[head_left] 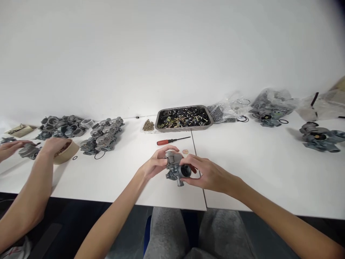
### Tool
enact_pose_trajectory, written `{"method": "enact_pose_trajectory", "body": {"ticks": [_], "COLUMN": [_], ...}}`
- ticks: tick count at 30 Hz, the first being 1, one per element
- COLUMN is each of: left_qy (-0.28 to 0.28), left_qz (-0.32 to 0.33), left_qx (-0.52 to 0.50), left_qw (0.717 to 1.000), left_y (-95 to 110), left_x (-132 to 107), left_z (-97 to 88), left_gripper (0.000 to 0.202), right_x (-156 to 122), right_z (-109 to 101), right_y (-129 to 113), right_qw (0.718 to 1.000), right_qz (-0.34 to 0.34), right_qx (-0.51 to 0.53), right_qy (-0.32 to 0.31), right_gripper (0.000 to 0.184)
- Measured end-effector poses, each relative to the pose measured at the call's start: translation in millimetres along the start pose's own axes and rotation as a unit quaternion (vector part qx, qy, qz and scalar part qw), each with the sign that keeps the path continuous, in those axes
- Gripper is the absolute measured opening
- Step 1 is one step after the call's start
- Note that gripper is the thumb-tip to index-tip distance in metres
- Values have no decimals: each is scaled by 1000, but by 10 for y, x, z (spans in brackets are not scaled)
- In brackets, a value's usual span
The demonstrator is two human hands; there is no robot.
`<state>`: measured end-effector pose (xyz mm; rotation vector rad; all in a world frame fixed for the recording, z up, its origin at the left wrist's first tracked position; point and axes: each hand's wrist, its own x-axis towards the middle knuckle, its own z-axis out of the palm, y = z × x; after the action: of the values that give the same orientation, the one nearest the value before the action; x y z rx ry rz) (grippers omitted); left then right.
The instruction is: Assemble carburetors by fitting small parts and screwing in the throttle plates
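A grey metal carburetor [174, 167] is held between both hands above the front part of the white table. My left hand [158, 162] grips its left side, with fingers curled over the top. My right hand [206, 172] is closed on its right side, the thumb and fingers around the dark round opening. Something red shows partly behind the right fingers; I cannot make out what it is. Just beyond the hands lie a screwdriver [169, 141] with a red handle and a small orange-pink disc [185, 151].
A metal tray [159, 124] of small parts stands at the back beside a pile of brass pieces [148, 125]. Carburetors stand in rows [105, 135] at left, others [319, 136] at right. Plastic bags [275, 100] lie back right. A co-worker's hands [55, 145] work by a cardboard container [67, 153].
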<state>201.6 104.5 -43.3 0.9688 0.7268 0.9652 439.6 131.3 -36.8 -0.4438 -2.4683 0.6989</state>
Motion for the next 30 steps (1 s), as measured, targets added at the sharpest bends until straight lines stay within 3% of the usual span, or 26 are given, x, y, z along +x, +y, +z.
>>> {"method": "enact_pose_trajectory", "body": {"ticks": [4,7,8,10,12,13,16,19,21,24,27,29,30], "left_qy": [-63,15,54,112,140,149,163,151,150,177,216,243,261], "left_qz": [-5,45,51,40,26,22,17,15,30,63,116,179,215], "left_qx": [158,282,350,507,623,652,670,651,621,567,397,228,155], "left_qw": [985,958,934,854,770,743,724,743,768,802,884,926,928], "left_y": [253,470,509,523,472,436,331,258,228,240,355,484,556], "left_x": [96,229,286,402,500,537,600,613,603,565,505,453,422], "left_z": [-214,-331,-349,-365,-380,-398,-511,-687,-794,-894,-936,-973,-1004], "left_gripper": [71,59,54,44,40,39,34,22,21,24,31,37,40], "right_x": [-53,-41,-33,-10,26,51,163,323,427,500,433,344,302], "right_z": [-38,-25,-8,33,57,53,-63,-289,-413,-429,-253,-110,-48], "right_y": [-73,-132,-144,-157,-166,-173,-205,-176,-56,294,704,905,972], "right_qw": [999,996,994,989,982,978,969,965,964,981,986,984,985], "right_qz": [23,50,56,66,80,91,127,162,191,181,115,89,82], "right_qx": [-28,-58,-74,-109,-137,-148,-142,-50,22,43,0,-24,-32], "right_qy": [-13,-37,-48,-76,-104,-115,-155,-202,-186,-48,121,154,151], "right_gripper": [29,29,28,27,27,27,33,48,48,36,33,29,28]}}
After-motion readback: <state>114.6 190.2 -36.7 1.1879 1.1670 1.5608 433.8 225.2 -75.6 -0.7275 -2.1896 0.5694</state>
